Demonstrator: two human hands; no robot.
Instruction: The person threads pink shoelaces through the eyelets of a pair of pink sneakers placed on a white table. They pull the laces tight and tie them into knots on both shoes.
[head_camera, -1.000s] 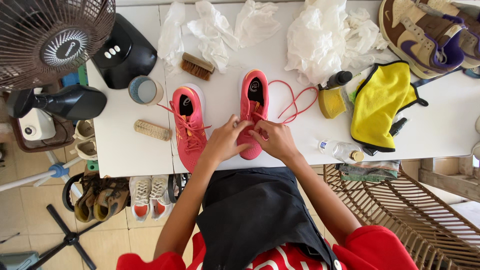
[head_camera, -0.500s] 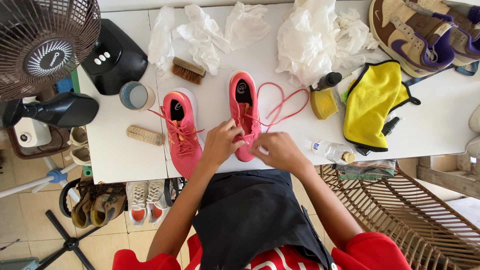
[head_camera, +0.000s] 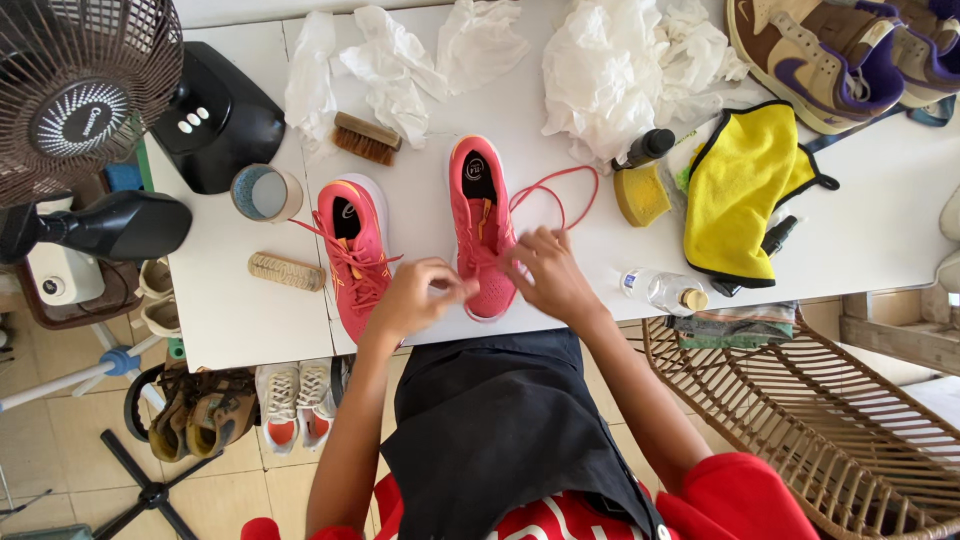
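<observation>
The right shoe (head_camera: 482, 228) lies on the surface (head_camera: 880, 240), long axis pointing away from the person. Both hands meet at its toe end: left hand (head_camera: 415, 298) and right hand (head_camera: 545, 275) each pinch the red lace (head_camera: 560, 190).

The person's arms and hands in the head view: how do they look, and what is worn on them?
Both arms are bare from the hands up past the elbows. The left hand and the right hand wear no gloves; I can make out no rings, watch or bracelets. Red sleeves begin near the shoulders, at the bottom of the picture. A black apron covers the lap.
</observation>
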